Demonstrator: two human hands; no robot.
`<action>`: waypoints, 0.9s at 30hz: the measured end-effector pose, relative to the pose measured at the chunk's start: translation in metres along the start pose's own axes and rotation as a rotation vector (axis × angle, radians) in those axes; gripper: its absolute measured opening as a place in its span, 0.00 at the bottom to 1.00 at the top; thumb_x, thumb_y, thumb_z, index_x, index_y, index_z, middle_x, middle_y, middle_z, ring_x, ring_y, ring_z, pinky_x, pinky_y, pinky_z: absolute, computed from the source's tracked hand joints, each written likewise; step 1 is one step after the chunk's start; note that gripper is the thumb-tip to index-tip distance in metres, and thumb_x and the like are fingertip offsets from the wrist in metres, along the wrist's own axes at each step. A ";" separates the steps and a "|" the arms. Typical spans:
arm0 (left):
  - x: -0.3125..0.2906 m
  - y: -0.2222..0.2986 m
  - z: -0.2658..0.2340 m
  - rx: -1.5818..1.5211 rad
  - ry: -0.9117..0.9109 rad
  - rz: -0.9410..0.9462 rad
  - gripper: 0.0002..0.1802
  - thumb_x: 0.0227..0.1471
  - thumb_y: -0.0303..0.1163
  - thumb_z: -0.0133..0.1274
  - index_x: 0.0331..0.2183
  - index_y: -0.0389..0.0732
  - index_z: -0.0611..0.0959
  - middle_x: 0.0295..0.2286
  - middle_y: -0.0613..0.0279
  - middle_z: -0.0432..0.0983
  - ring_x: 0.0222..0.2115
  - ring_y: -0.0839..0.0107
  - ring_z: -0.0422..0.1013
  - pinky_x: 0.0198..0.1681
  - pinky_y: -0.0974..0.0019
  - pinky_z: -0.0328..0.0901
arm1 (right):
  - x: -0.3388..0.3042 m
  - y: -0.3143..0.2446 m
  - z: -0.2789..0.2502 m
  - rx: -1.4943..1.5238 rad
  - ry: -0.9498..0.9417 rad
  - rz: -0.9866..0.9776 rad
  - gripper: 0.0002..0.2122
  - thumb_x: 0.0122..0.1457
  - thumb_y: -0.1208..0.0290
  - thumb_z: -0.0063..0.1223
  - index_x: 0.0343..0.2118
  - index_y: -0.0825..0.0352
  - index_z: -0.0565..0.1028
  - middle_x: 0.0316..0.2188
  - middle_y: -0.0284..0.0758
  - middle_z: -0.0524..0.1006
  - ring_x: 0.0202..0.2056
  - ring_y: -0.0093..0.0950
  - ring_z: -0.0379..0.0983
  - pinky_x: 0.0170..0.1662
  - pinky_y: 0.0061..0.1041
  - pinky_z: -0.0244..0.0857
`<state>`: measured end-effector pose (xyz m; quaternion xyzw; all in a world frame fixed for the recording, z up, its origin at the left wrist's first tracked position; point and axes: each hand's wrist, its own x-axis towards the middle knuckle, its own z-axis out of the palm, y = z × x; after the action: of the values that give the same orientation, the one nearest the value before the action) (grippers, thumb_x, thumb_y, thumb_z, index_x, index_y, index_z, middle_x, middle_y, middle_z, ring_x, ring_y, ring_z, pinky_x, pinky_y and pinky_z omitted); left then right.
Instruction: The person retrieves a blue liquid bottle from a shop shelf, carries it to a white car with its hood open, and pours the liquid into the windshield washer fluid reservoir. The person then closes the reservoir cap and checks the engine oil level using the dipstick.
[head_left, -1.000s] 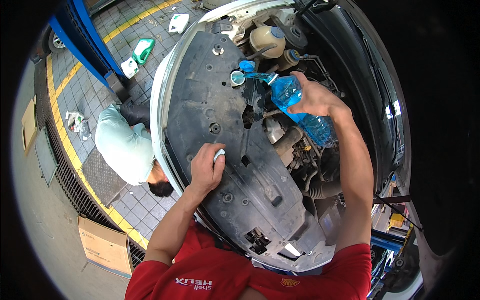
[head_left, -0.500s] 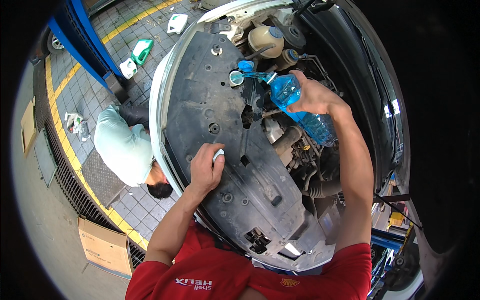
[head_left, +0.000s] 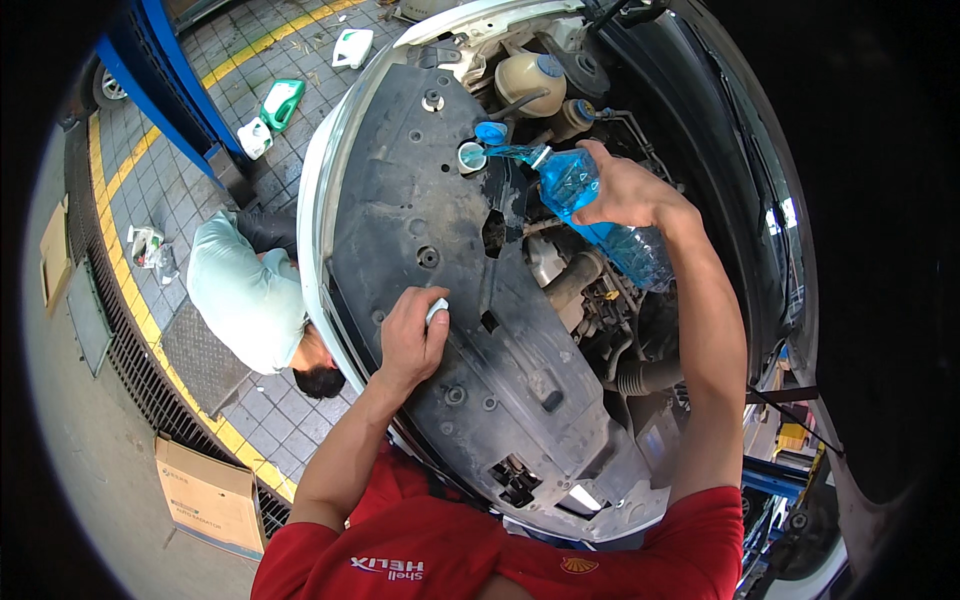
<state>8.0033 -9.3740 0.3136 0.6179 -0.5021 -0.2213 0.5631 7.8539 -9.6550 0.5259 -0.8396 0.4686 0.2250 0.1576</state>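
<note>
My right hand (head_left: 632,190) is wrapped round a clear plastic bottle of blue liquid (head_left: 573,178), tilted with its mouth to the left. A blue stream runs from the mouth into a round white filler neck (head_left: 471,157) in the black plastic cover (head_left: 390,200). Beside that neck sits a flipped-up blue cap (head_left: 491,132). My left hand (head_left: 411,335) rests on the cover, its fingers closed on a small whitish piece (head_left: 437,311) that could be a cap; most of it is hidden.
Beyond the cover lie a cream fluid tank (head_left: 528,84) and the engine bay's hoses (head_left: 648,377). Past the car's left edge a person in a pale shirt (head_left: 245,290) bends low. Jugs (head_left: 283,103), a blue lift post (head_left: 175,90) and a cardboard box (head_left: 208,497) stand farther left.
The bottle and my right hand have shifted very slightly left while the stream keeps running. My left hand stays in place on the cover.
</note>
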 end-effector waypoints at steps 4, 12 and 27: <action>0.000 0.001 0.000 -0.008 -0.005 -0.006 0.13 0.61 0.32 0.50 0.43 0.36 0.81 0.34 0.48 0.76 0.35 0.49 0.74 0.39 0.55 0.68 | 0.000 -0.002 -0.002 -0.007 -0.013 0.006 0.52 0.43 0.62 0.72 0.70 0.72 0.53 0.45 0.56 0.79 0.49 0.47 0.78 0.56 0.37 0.69; 0.000 0.000 0.000 -0.009 0.000 0.002 0.12 0.61 0.32 0.52 0.43 0.36 0.81 0.34 0.50 0.77 0.34 0.49 0.75 0.38 0.54 0.69 | 0.002 -0.006 -0.004 -0.021 -0.031 0.014 0.52 0.43 0.62 0.73 0.70 0.72 0.54 0.45 0.56 0.80 0.48 0.47 0.78 0.55 0.37 0.69; 0.000 0.000 -0.001 -0.009 -0.010 -0.005 0.12 0.60 0.32 0.52 0.43 0.36 0.81 0.35 0.49 0.78 0.35 0.49 0.76 0.38 0.54 0.69 | 0.004 -0.015 -0.009 -0.035 -0.071 0.017 0.50 0.45 0.61 0.73 0.69 0.73 0.55 0.50 0.56 0.79 0.54 0.49 0.76 0.58 0.40 0.69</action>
<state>8.0045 -9.3739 0.3139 0.6155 -0.5023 -0.2279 0.5630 7.8701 -9.6546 0.5326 -0.8297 0.4659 0.2642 0.1574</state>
